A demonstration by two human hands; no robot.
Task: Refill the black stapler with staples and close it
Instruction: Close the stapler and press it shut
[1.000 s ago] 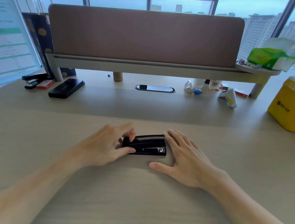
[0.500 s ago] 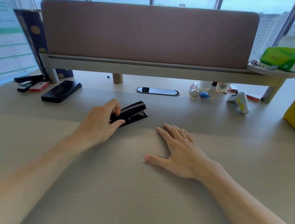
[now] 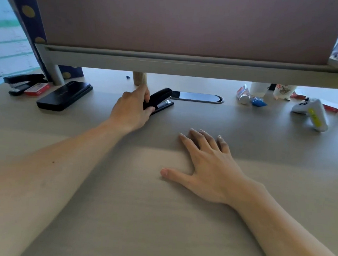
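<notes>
Desk: two staplers, two hands.

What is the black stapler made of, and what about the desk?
The black stapler in the left hand looks like glossy black plastic, since light glints off its top; a silvery metal piece shows at its front. The desk looks like pale wood or a wood-print coating, with faint grain lines and a matte surface.
</notes>
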